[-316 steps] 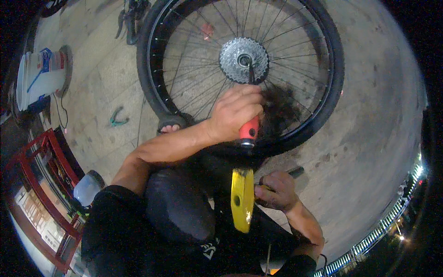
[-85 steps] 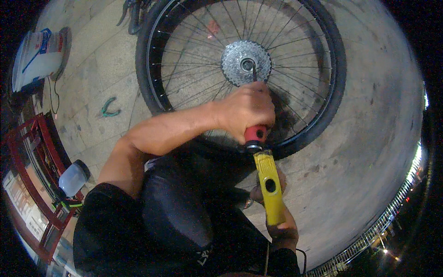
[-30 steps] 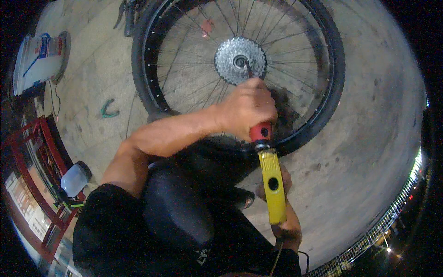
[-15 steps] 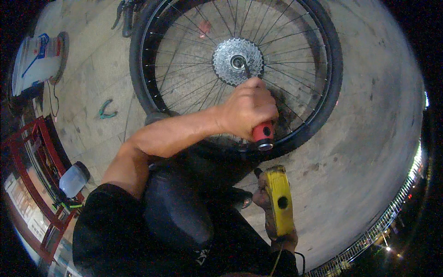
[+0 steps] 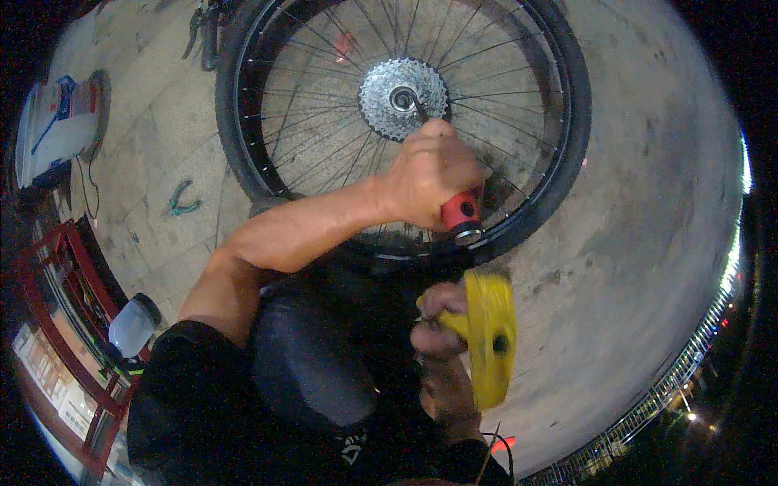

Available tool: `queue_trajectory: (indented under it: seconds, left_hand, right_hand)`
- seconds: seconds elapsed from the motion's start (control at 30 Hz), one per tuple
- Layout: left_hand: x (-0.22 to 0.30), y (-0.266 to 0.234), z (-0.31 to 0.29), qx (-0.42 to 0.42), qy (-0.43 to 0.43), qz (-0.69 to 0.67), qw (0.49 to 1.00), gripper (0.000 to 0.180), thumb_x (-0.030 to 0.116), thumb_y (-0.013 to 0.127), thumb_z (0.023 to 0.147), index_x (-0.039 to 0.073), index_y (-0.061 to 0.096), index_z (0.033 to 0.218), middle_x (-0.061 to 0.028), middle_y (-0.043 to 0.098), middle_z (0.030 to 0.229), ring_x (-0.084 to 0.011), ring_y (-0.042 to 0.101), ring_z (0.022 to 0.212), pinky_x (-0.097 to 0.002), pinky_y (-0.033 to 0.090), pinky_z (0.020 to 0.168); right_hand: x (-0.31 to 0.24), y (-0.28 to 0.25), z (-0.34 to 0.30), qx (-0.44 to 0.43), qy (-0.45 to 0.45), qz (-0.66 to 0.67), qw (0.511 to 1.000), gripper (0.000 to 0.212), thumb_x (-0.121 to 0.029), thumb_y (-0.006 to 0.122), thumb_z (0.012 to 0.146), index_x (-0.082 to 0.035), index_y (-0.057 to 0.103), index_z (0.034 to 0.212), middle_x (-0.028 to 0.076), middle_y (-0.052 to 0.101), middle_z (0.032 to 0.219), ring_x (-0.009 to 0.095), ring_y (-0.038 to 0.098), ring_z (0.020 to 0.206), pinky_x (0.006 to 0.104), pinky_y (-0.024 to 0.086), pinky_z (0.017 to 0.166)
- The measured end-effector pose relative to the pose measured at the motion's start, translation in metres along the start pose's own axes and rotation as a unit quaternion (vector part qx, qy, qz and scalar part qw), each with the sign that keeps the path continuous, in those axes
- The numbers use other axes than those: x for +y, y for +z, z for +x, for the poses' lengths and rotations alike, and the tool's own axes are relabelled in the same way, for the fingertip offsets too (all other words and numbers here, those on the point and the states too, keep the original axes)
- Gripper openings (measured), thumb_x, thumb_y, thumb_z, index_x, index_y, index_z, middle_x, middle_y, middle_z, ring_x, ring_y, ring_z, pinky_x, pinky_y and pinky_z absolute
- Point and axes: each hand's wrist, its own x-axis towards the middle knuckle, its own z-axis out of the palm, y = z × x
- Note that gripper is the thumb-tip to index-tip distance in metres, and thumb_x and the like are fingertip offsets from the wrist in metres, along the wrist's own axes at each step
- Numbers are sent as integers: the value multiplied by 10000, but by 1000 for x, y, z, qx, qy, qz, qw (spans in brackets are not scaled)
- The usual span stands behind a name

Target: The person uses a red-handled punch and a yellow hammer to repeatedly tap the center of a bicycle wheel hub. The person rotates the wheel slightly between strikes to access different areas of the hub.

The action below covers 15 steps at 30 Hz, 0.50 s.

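A bicycle wheel (image 5: 573, 150) with a black tyre lies flat on the floor, its silver cassette (image 5: 377, 95) facing up. My left hand (image 5: 429, 174) is wrapped round the red handle of a screwdriver (image 5: 460, 212). The dark blade meets the hub opening (image 5: 403, 99) in the cassette's middle, and the metal-capped handle end points back toward me. Below and right of that cap, my right hand (image 5: 442, 324) grips a yellow mallet (image 5: 492, 368) by its handle. The mallet is smeared by motion and stands apart from the screwdriver.
Green-handled pliers (image 5: 185, 198) lie on the floor left of the wheel. Beyond them stands a white bucket (image 5: 69, 134). A red metal frame (image 5: 61, 243) and a translucent container (image 5: 132, 324) are at the left. My bent knee (image 5: 312, 356) is under my left arm.
My right hand has raised the yellow mallet and brought it nearer the screwdriver's end. The screwdriver stays at the hub. The whole view has shifted slightly.
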Motion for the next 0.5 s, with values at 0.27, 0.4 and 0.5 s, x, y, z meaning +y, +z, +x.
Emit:
queue_trajectory:
  seconds: [0.27,0.4,0.5]
  left_hand:
    - [1,0,5,33,17,-21,999,305,246,716,499,135,569,742,-17,558,690,-253,578,650,-384,403,682]
    - [0,0,5,27,18,-23,999,292,233,710,498,136,552,723,-21,551,690,-255,576,651,-386,400,676]
    - [-1,2,5,29,19,-16,999,288,237,707,498,133,537,706,-26,547,687,-256,573,647,-390,399,669]
  right_hand:
    - [-38,59,26,198,38,100,974,696,-751,441,867,-57,427,820,19,427,609,117,406,447,245,380,417]
    - [-36,60,18,209,28,138,968,691,-738,437,877,-52,435,799,21,423,603,118,406,435,246,380,415]
    - [-29,63,15,227,12,83,970,663,-712,433,896,-56,452,809,22,426,609,120,419,447,244,383,418]
